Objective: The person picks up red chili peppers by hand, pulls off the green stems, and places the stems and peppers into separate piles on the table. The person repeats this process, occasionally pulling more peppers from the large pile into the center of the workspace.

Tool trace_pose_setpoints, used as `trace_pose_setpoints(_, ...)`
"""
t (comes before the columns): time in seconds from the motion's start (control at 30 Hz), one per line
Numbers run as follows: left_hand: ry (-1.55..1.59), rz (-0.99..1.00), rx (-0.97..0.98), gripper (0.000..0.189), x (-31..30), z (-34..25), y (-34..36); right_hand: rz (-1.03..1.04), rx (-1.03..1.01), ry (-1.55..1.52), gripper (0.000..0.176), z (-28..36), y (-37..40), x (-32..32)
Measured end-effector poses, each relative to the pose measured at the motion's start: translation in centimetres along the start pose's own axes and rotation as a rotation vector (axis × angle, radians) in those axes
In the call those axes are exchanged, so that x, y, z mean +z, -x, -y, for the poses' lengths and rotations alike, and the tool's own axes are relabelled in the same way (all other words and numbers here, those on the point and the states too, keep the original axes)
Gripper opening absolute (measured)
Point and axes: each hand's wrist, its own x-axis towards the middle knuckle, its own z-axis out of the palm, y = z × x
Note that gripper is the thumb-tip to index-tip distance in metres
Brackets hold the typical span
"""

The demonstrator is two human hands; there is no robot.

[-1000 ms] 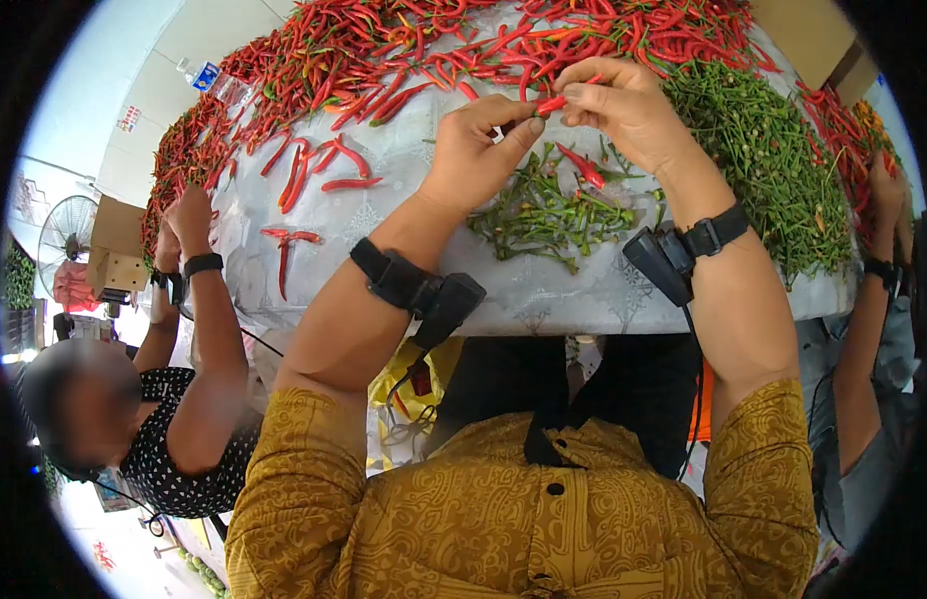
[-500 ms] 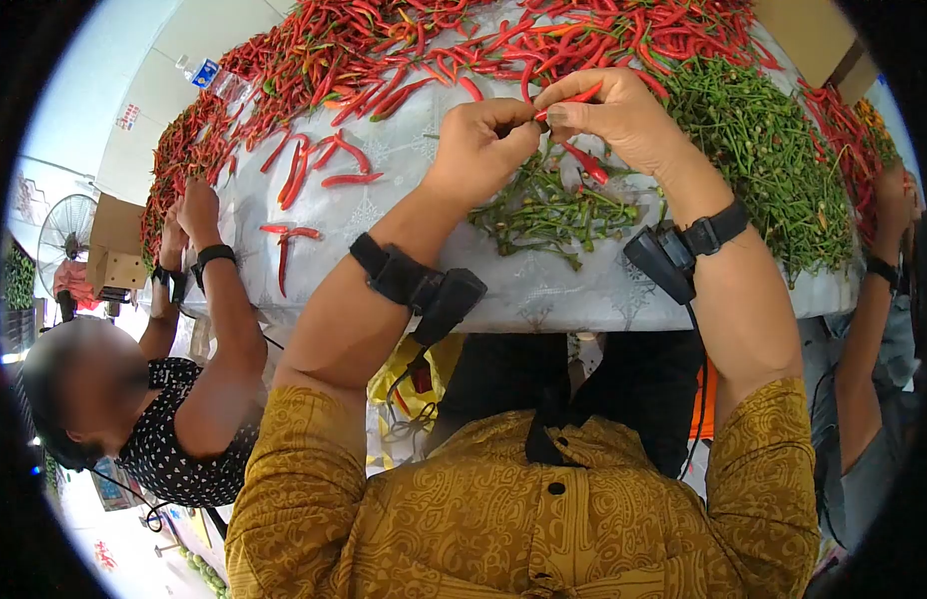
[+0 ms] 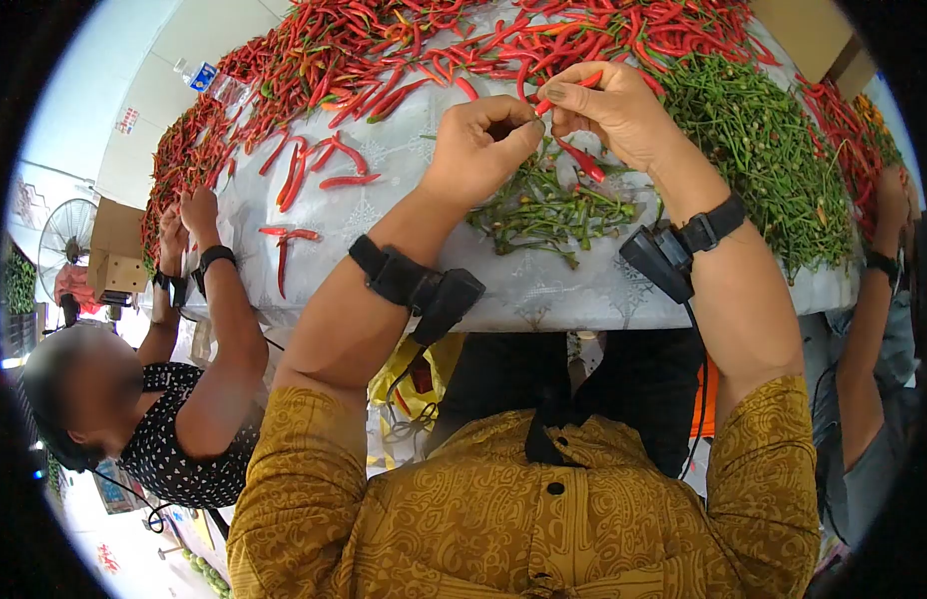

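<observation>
Clamping the chili point(image 3: 544, 106) in my right hand point(image 3: 628, 112) steadies its end at my left hand point(image 3: 474, 152), whose hold I cannot tell. Stems point(image 3: 573, 212) lie below, within reach.

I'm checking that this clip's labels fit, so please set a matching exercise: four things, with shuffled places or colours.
1. held chili
2. small stem pile
3. large stem pile
4. bottle

A. green, nearer the table edge than the hands
B. clear, blue label
C. red, between left hand and right hand
D. green, off to the right

Pairs: 1-C, 2-A, 3-D, 4-B
</observation>
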Motion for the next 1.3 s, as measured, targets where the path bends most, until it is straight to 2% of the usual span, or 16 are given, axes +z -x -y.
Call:
trace_pose_setpoints(0.2,-0.075,0.040,-0.016,0.013,-0.2,0.3,-0.1,-0.086,-0.011,0.054,0.022,-0.3,-0.5,-0.9)
trace_pose_setpoints(0.23,-0.075,0.042,-0.016,0.013,-0.2,0.3,-0.2,-0.144,-0.029,-0.107,0.022,-0.3,-0.6,-1.1)
trace_pose_setpoints(0.27,-0.162,0.089,0.125,0.015,-0.3,0.2,-0.3,-0.200,-0.048,-0.268,0.024,-0.3,-0.7,-1.3)
trace_pose_setpoints(0.3,-0.250,0.135,0.266,0.017,-0.3,0.1,-0.4,-0.202,-0.048,-0.269,0.024,-0.4,-0.8,-1.6)
trace_pose_setpoints(0.33,-0.250,0.137,0.262,0.017,0.0,-0.1,-0.4,-0.290,-0.022,-0.407,0.024,-0.4,-0.7,-2.0)
trace_pose_setpoints(0.4,-0.429,0.136,0.508,0.020,0.4,0.1,-0.5,-0.435,0.013,-0.570,0.024,-0.4,-1.0,-2.3)
trace_pose_setpoints(0.53,-0.625,0.205,0.484,0.025,1.0,1.0,-0.6,-0.431,-0.025,-0.699,0.023,-0.8,-1.1,-2.7)
trace_pose_setpoints(0.63,-0.681,0.250,0.433,0.026,1.1,1.2,-0.6,-0.538,-0.009,-0.728,0.021,-0.4,-1.1,-2.3)
trace_pose_setpoints(0.73,-0.682,0.247,0.419,0.025,0.9,1.2,-0.6,-0.430,0.097,-0.637,0.016,-0.3,-0.9,-2.3)
trace_pose_setpoints(0.8,-0.648,0.217,0.383,0.020,1.1,1.0,-0.6,-0.360,0.117,-0.348,0.013,0.0,-0.4,-1.9)
trace_pose_setpoints(0.83,-0.647,0.216,0.384,0.020,1.0,1.0,-0.6,-0.359,0.116,-0.346,0.013,0.0,-0.3,-1.7)
trace_pose_setpoints(0.9,-0.621,0.129,0.311,0.020,1.0,0.7,-0.5,-0.203,0.115,0.035,0.011,0.1,-0.2,-1.4)
trace_pose_setpoints(0.97,-0.583,0.050,0.288,0.021,0.8,1.0,-0.7,-0.181,0.154,0.135,0.014,0.2,0.0,-0.8)
trace_pose_setpoints(1.07,-0.546,-0.041,0.242,0.023,0.6,0.9,-0.8,0.006,0.012,0.633,0.024,-0.1,-0.1,-0.6)
trace_pose_setpoints(1.23,-0.372,-0.106,0.161,0.024,0.7,0.5,-0.9,0.052,0.015,0.589,0.023,-0.2,0.1,-0.6)
trace_pose_setpoints(1.3,-0.375,-0.230,0.131,0.025,0.3,0.4,-1.0,0.060,0.049,0.516,0.021,0.3,0.1,-0.6)
